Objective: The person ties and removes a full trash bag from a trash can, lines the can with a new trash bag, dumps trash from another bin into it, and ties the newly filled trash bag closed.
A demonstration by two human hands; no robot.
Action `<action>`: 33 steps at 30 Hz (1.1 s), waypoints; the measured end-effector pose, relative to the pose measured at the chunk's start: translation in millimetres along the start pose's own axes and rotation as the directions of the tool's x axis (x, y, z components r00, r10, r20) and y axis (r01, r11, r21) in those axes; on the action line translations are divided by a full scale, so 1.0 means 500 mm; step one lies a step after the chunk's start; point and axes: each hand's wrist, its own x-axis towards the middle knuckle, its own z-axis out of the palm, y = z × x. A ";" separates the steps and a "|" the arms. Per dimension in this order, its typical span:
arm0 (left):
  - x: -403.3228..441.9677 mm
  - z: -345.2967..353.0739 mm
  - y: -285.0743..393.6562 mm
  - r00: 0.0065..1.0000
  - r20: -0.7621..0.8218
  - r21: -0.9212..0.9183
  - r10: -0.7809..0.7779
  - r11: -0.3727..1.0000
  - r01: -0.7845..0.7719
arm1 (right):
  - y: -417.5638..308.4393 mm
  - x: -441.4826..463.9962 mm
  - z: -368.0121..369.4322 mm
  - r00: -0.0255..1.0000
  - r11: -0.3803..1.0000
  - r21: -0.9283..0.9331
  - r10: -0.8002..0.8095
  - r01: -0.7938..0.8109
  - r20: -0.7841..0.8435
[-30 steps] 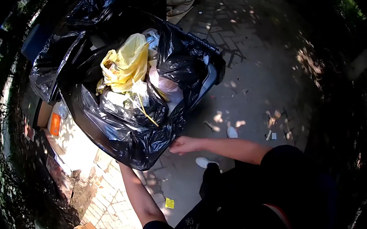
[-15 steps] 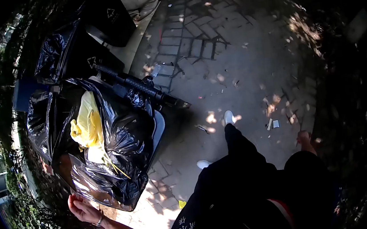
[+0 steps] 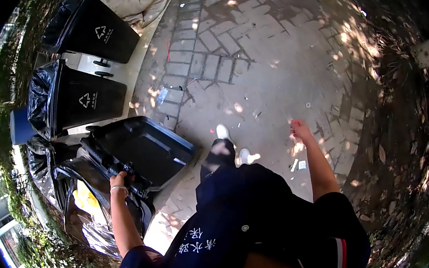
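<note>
Gripping squarely seems best: the left hand looks curled round the long black plastic handle along the boxy, bag-lined black plastic bin, the half-open right hand apparently empty.

Now has the left hand on the handle bar of the nearest bin, no longer at the near edge of the black liner. Carries the right hand farther forward than half a second ago. Sees the lid spread broadly outward, earlier just a side edge; sees less of the yellow bag, now mostly hidden.
</note>
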 end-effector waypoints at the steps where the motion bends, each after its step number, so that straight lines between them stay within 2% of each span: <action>1: 0.010 -0.007 -0.013 0.997 0.024 -0.213 -0.068 0.975 0.071 | -0.038 0.025 -0.010 0.992 0.996 -0.003 0.092 -0.093 -0.089; 2: 0.005 -0.010 -0.023 0.998 0.030 -0.248 -0.054 0.967 0.060 | -0.042 0.066 -0.018 0.995 0.986 0.152 0.074 -0.063 -0.070; 3: 0.005 -0.020 -0.038 0.998 0.065 -0.232 0.013 0.973 0.002 | -0.070 0.099 -0.026 0.994 0.986 0.150 0.085 -0.075 -0.064; 5: 0.003 -0.022 -0.047 0.990 -0.062 -0.308 -0.129 0.946 0.104 | -0.126 0.150 -0.033 0.999 0.965 0.263 0.007 0.005 -0.044; 7: 0.011 -0.026 -0.057 0.968 -0.135 -0.299 -0.213 0.940 0.165 | -0.172 0.202 -0.059 1.000 0.972 0.234 -0.016 0.020 -0.020; 8: -0.011 0.005 -0.028 0.937 -0.236 -0.282 -0.258 0.941 0.188 | -0.202 0.232 -0.069 0.999 0.976 0.211 -0.050 0.048 0.005; 10: -0.035 0.038 -0.002 0.847 -0.440 -0.192 -0.299 0.952 0.237 | -0.193 0.281 -0.102 0.999 0.992 0.116 0.041 -0.038 -0.028; 12: -0.032 0.040 -0.017 0.769 -0.531 -0.147 -0.356 0.933 0.330 | -0.142 0.326 -0.165 0.992 0.983 -0.142 0.123 -0.117 0.038; 13: -0.035 0.051 -0.011 0.734 -0.578 -0.115 -0.357 0.926 0.359 | -0.008 0.398 -0.221 0.992 0.860 -0.496 -0.098 0.124 0.078; 14: -0.032 0.052 -0.019 0.701 -0.608 -0.135 -0.373 0.919 0.371 | -0.009 0.402 -0.269 0.982 0.812 -0.558 -0.098 0.171 0.159; 15: -0.044 0.072 0.000 0.680 -0.637 -0.134 -0.363 0.921 0.365 | -0.096 0.370 -0.297 0.985 0.882 -0.454 0.166 -0.126 0.049; 17: -0.053 0.090 0.014 0.677 -0.629 -0.145 -0.382 0.913 0.381 | -0.186 0.353 -0.357 0.923 0.810 -0.459 0.380 -0.366 -0.066; 18: -0.055 0.104 0.024 0.683 -0.625 -0.157 -0.379 0.917 0.365 | -0.184 0.371 -0.394 0.899 0.795 -0.432 0.425 -0.426 -0.104; 19: -0.061 0.138 0.055 0.632 -0.675 -0.172 -0.379 0.915 0.365 | -0.194 0.398 -0.437 0.874 0.777 -0.409 0.463 -0.479 -0.144; 23: -0.061 0.206 0.106 0.632 -0.680 -0.173 -0.372 0.919 0.356 | -0.285 0.531 -0.533 0.875 0.787 -0.387 0.459 -0.480 -0.151; 25: -0.059 0.246 0.144 0.611 -0.678 -0.184 -0.407 0.900 0.396 | -0.393 0.585 -0.531 0.889 0.866 -0.204 0.441 -0.457 -0.120; 27: -0.054 0.291 0.184 0.631 -0.650 -0.220 -0.423 0.900 0.377 | -0.457 0.646 -0.539 0.911 0.883 -0.224 0.396 -0.413 -0.120; 28: -0.047 0.309 0.197 0.653 -0.634 -0.223 -0.414 0.906 0.359 | -0.489 0.682 -0.548 0.912 0.861 -0.303 0.393 -0.409 -0.115; 32: -0.021 0.414 0.307 0.634 -0.641 -0.225 -0.433 0.896 0.384 | -0.581 0.852 -0.633 0.937 0.803 -0.489 0.331 -0.340 -0.108; 33: -0.011 0.447 0.331 0.624 -0.644 -0.241 -0.442 0.892 0.384 | -0.576 0.930 -0.672 0.945 0.816 -0.482 0.309 -0.321 -0.106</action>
